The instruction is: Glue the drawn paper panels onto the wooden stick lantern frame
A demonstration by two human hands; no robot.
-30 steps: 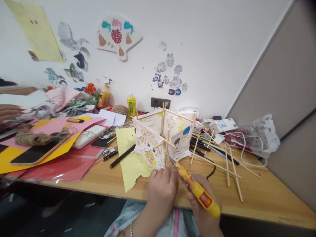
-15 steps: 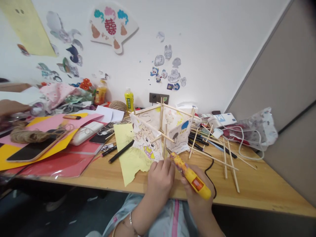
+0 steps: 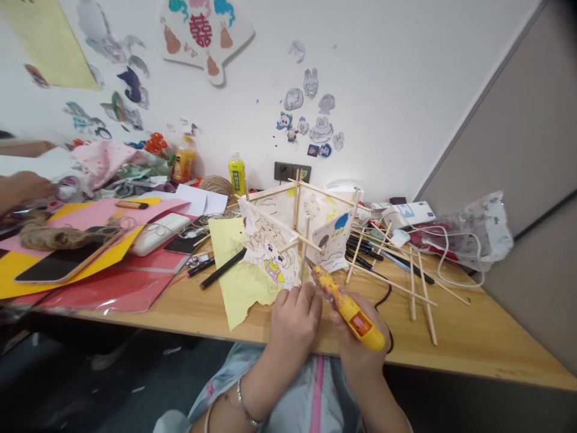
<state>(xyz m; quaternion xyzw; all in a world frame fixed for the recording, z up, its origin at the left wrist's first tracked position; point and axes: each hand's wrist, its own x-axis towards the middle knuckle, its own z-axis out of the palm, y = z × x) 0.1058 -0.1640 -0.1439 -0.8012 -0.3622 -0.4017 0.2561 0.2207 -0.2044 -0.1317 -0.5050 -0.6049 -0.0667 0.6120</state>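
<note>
A lantern-like frame of thin wooden sticks with drawn-on paper panels (image 3: pixel 269 252) stands on the table in front of me. My left hand (image 3: pixel 295 316) is closed at its near lower corner, fingers curled against the bottom of the upright stick (image 3: pixel 305 243); the fingertips are partly hidden. In my right hand (image 3: pixel 363 337) is a yellow hot glue gun (image 3: pixel 349 313), its nozzle pointing up and left at that corner stick. A torn yellow sheet of paper (image 3: pixel 228 282) lies under the left side of the frame, with a black marker (image 3: pixel 223 269) across it.
Loose wooden sticks (image 3: pixel 426 297) and pens lie to the right, near a white cable (image 3: pixel 444 258) and a plastic bag (image 3: pixel 478 234). Coloured paper, a phone (image 3: pixel 67 258) and twine (image 3: pixel 51 233) cover the left. Another person's hand (image 3: pixel 22 189) is at far left. Two bottles stand behind.
The view has tilted slightly downward. The glue gun's nozzle still sits close to the corner stick, and both hands keep nearly the same place and grip.
</note>
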